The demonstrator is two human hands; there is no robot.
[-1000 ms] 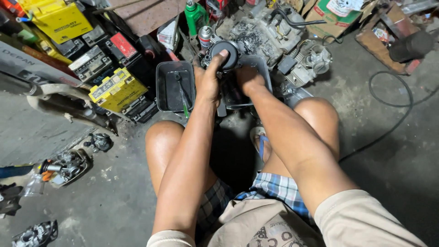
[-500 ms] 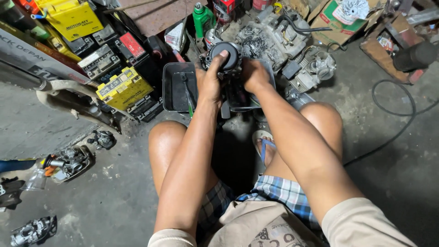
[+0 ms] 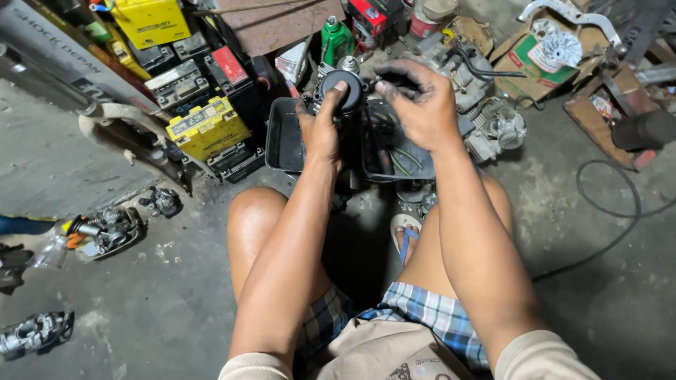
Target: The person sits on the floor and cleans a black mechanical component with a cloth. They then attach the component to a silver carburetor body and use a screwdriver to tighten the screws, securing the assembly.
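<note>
The right hand (image 3: 415, 105) has lifted off the part since half a second ago and now hovers just beside it, fingers loosely curled and empty. The left hand (image 3: 322, 123) grips the round black carburetor part (image 3: 343, 91), thumb pressed on its cap to steady it over the black tray (image 3: 282, 141).

My arms bare from short beige sleeves down. Left hand (image 3: 320, 127): black grease smears across fingers and back. Right hand (image 3: 420, 105): same grime, heavier over knuckles and fingertips. No gloves, no watch, no rings visible. Shirt (image 3: 380, 355) beige, dark printed mark at front hem. Shorts (image 3: 422, 317) plaid, blue-white-dark check. Knees bare. One foot visible between legs: flip-flop sandal (image 3: 405, 236), pale sole, blue strap.
</note>
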